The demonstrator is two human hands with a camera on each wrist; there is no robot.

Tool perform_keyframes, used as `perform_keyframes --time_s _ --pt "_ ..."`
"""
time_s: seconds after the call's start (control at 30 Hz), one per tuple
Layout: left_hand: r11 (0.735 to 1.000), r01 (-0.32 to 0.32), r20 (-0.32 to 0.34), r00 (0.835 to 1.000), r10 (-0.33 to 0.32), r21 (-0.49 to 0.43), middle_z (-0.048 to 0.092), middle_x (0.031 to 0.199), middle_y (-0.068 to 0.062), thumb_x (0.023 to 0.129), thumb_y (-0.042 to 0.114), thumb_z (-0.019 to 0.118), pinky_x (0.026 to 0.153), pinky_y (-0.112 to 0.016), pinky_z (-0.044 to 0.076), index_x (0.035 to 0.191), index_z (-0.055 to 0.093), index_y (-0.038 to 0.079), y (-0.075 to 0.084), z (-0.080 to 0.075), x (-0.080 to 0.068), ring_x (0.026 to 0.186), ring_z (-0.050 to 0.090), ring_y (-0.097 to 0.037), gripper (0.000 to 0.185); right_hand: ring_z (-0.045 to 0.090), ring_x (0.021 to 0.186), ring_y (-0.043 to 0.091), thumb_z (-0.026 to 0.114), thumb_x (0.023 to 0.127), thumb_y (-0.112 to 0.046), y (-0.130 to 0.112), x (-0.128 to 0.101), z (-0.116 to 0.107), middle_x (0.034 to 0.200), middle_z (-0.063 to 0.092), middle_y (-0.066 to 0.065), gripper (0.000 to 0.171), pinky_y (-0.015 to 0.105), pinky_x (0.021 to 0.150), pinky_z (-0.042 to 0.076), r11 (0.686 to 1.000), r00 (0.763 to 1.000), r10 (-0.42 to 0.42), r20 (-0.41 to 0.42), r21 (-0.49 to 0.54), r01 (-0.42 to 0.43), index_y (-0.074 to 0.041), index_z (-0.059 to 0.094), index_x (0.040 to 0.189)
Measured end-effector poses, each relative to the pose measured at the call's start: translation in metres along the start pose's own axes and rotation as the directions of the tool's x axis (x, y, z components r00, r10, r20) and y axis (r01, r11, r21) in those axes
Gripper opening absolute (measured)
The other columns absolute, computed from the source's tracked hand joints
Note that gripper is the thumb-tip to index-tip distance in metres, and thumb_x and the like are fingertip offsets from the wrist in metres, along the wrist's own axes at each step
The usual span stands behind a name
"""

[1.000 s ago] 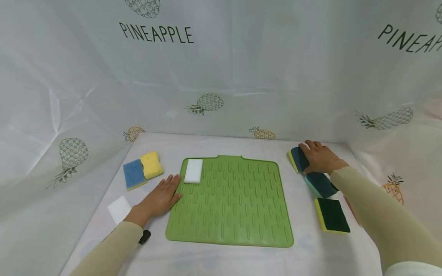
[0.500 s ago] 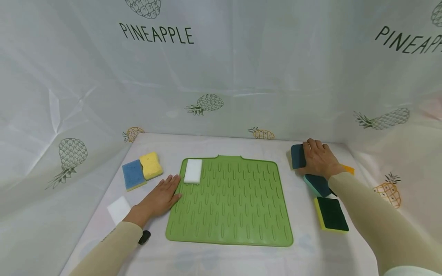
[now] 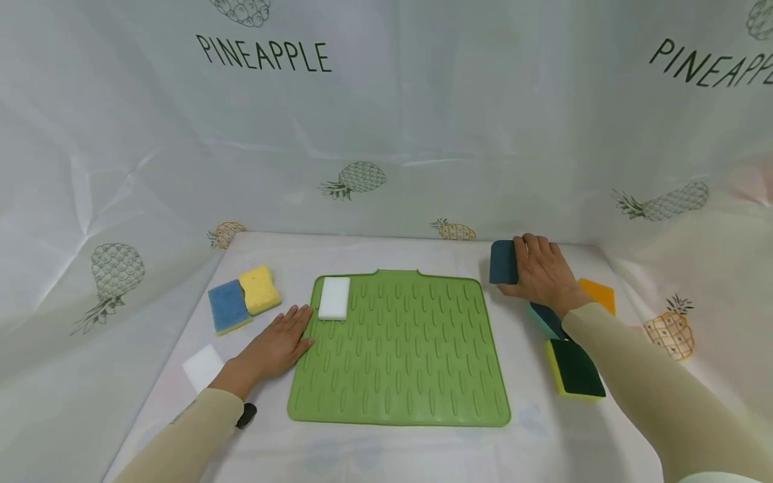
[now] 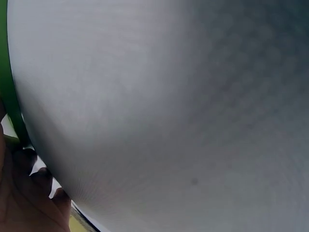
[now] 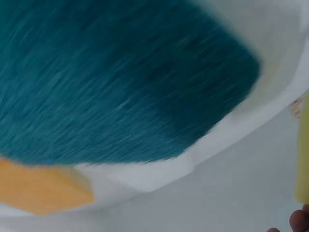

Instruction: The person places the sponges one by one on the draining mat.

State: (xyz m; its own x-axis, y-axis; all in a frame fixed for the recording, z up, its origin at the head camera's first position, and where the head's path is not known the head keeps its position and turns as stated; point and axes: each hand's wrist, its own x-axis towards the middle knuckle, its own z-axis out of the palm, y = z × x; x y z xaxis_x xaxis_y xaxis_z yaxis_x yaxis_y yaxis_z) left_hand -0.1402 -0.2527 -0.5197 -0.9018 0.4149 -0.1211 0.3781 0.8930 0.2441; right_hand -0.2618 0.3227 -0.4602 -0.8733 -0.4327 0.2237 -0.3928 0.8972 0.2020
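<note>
At the far right of the table, my right hand (image 3: 542, 272) grips a sponge (image 3: 503, 262) by its sides, its dark blue scouring face showing in the head view. In the right wrist view that sponge's yellow side (image 5: 302, 154) shows at the right edge, with fingertips (image 5: 299, 220) below it. My left hand (image 3: 276, 345) lies flat with fingers spread, its fingertips on the left edge of a green ribbed mat (image 3: 398, 362). A white sponge (image 3: 334, 298) lies on the mat's upper left corner.
Under the right forearm lie a teal sponge (image 3: 543, 320), an orange sponge (image 3: 598, 295) and a dark green and yellow sponge (image 3: 576, 369). On the left are a blue sponge (image 3: 229, 306), a yellow sponge (image 3: 260, 290) and a white sponge (image 3: 203, 367). A plastic curtain (image 3: 362, 114) stands behind.
My right hand has gripped the dark blue sponge and moved it up and left. The orange sponge has come into view behind the wrist. My left hand stays on the mat.
</note>
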Motion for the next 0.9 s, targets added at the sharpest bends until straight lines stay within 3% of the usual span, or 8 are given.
perform_keyframes --time_s 0.5,0.9 --pt "1.000 -0.015 -0.013 1.000 0.015 0.002 0.029 0.171 -0.022 0.112 0.034 0.051 0.130 -0.062 0.023 0.165 0.025 -0.005 0.000 -0.004 0.000 0.159 0.024 -0.045 0.070 0.050 0.127 0.050 0.085 0.073 -0.069 -0.064 0.023 -0.015 0.141 0.048 0.032 0.118 0.063 0.104 0.046 0.997 0.994 -0.066 -0.090 0.022 0.068 0.011 0.041 0.147" --pt "1.000 -0.022 -0.013 1.000 0.022 0.007 0.030 0.170 -0.024 0.112 0.033 0.051 0.129 -0.063 0.024 0.164 0.027 -0.007 0.003 -0.002 -0.001 0.158 0.026 -0.046 0.069 0.056 0.125 0.045 0.080 0.073 -0.077 -0.149 0.050 -0.012 0.140 0.055 0.028 0.118 0.058 0.102 0.050 0.989 0.987 -0.131 -0.093 0.063 0.137 0.007 0.047 0.149"
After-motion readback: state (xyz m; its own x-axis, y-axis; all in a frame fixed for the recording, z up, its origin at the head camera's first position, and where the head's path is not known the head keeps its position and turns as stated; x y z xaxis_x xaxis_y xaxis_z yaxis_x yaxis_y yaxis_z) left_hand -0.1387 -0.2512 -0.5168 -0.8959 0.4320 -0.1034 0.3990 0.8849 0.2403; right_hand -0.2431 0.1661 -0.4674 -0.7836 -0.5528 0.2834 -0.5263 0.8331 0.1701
